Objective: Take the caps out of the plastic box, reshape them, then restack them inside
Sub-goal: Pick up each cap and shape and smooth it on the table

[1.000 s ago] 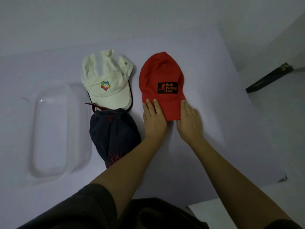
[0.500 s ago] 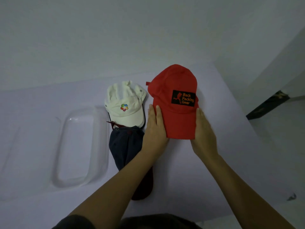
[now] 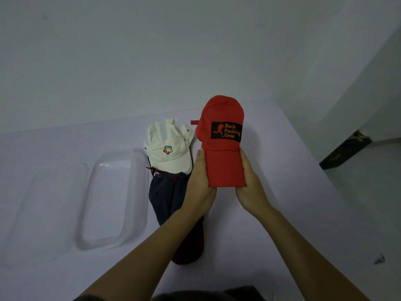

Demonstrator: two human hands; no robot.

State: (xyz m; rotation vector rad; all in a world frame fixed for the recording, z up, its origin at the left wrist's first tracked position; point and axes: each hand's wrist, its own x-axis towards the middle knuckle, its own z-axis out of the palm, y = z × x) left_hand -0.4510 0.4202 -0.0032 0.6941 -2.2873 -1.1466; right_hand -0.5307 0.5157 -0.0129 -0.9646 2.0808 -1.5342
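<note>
Head cam: both my left hand (image 3: 200, 181) and right hand (image 3: 249, 183) pinch the red cap (image 3: 223, 153) by its brim, crown pointing away, plastic box (image 3: 112, 200) off toward the table's left edge, nearer my left.

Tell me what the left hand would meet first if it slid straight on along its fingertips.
Left hand points away along the red cap; it would likely brush the white cap crown, though depth is unclear.
</note>
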